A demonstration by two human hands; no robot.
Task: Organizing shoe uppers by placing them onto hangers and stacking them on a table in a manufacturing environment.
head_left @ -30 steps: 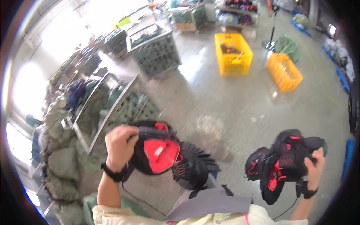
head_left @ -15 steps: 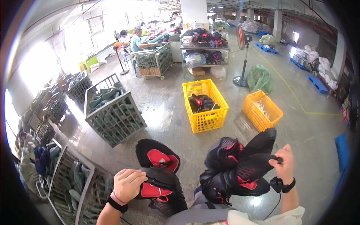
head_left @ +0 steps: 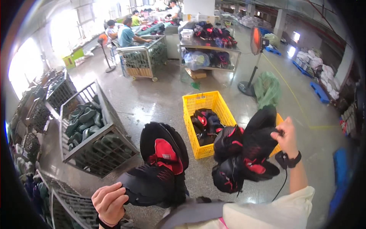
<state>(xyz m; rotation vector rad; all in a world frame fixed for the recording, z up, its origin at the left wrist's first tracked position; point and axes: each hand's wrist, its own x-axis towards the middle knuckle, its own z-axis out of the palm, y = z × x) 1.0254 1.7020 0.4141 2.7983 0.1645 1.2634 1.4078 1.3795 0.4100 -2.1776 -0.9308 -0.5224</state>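
Observation:
My left hand (head_left: 109,203), low at the left, is closed on the edge of a bundle of black shoe uppers (head_left: 150,183) with red linings. At the right, my right hand (head_left: 286,138) pinches the end of another bundle of black-and-red shoe uppers (head_left: 259,131), which hangs down in several pieces. Ahead, between the two bundles, a yellow plastic crate (head_left: 204,151) stands on the floor. Dark shoe uppers (head_left: 204,120) with red parts lie inside it. The right bundle overlaps the crate's right side in the view and mostly hides a second, orange-yellow crate (head_left: 279,119).
Metal cages (head_left: 127,150) full of green shoe lasts stand at the left. A steel shelf table (head_left: 228,49) with shoe pieces, a standing fan (head_left: 256,42) and a green sack (head_left: 267,89) are farther ahead. People (head_left: 127,34) work beside a wheeled cart (head_left: 146,59).
The yellow crate and the cages appear nearer. My left hand has gone down and left, my right hand slightly up, each still with its bundle. The right bundle now covers most of the second crate.

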